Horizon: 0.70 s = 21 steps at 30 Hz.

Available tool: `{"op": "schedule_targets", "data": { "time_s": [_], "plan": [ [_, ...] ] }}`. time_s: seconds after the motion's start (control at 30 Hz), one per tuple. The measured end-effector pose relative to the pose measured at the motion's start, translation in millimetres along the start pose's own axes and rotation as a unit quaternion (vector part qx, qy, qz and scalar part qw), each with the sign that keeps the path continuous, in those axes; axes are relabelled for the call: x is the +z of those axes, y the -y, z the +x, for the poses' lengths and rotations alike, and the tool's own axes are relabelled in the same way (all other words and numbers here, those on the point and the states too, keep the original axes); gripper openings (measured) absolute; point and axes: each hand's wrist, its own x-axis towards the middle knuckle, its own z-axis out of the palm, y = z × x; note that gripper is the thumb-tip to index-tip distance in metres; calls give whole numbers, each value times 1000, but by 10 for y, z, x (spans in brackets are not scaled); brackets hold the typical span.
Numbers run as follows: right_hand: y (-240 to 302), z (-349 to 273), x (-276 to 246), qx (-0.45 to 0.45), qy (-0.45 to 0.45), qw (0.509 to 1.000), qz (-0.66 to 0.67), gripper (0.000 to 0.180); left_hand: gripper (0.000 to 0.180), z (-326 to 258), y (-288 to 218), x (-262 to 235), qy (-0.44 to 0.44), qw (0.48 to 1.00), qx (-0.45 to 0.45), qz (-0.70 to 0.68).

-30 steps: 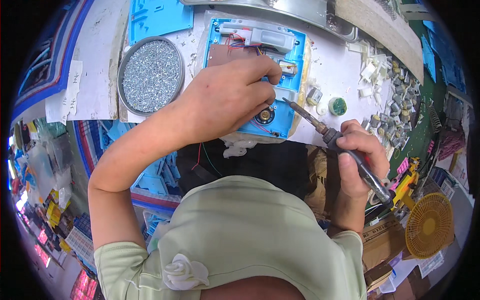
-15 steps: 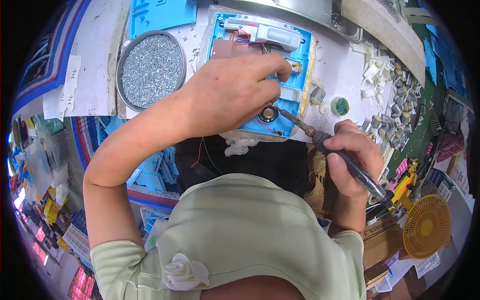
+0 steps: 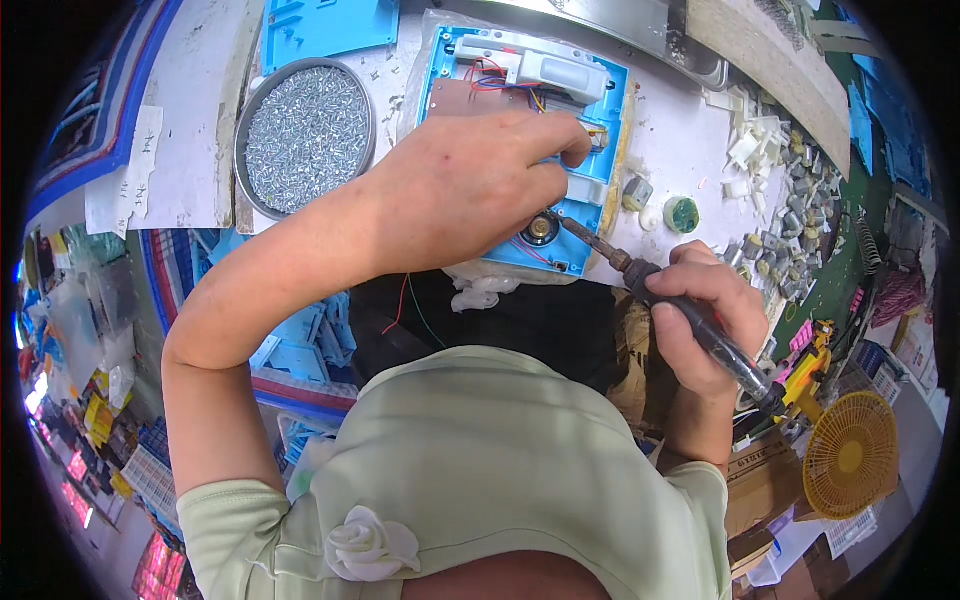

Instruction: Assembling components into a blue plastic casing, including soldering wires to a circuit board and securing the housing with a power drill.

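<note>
My right hand [image 3: 708, 315] is wrapped round the black handle of a soldering iron [image 3: 640, 270]. The iron's tip meets the edge of a small round speaker [image 3: 541, 231] in the near part of a blue plastic housing [image 3: 575, 215]. Over that housing bends my left hand [image 3: 500, 170], thumb and fingers curled down by the speaker; whatever they pinch is hidden beneath them. Inside the housing, red, blue and yellow wires [image 3: 490, 78] run beside a white plastic part [image 3: 560, 72] at the far end. A brown board [image 3: 455, 100] is partly covered by the left hand.
On the left stands a round metal tray [image 3: 240, 150] full of small screws. A blue plastic panel [image 3: 330, 25] lies beyond it. To the right are a small green-filled pot [image 3: 681, 214], several small motors [image 3: 780, 255] and white plastic parts [image 3: 745, 150]. A yellow fan [image 3: 850, 455] stands lower right.
The housing and my left hand sit very slightly further right in the picture. The soldering iron stays at the speaker, and both hands keep nearly the same pose.
</note>
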Motion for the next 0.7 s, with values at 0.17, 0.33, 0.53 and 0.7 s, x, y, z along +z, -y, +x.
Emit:
{"op": "schedule_targets", "data": {
  "time_s": [0.17, 0.33, 0.53, 0.7],
  "plan": [
    [9, -17, -11, -6, -9, 1000, 2, 21, 16, 5, -8, -7, 2, 1000, -2, -1],
    [4, -48, -28, -19, -27, 999, 7, 22, 16, 4, -11, -18, 2, 1000, -3, 7],
    [-12, -85, -74, -21, -51, 998, 16, 22, 16, 17, 7, -33, 15, 1000, -1, -15],
    [-16, -120, -135, -27, -75, 997, 9, 23, 18, 0, 8, -22, 18, 1000, -4, -4]
  ]
}}
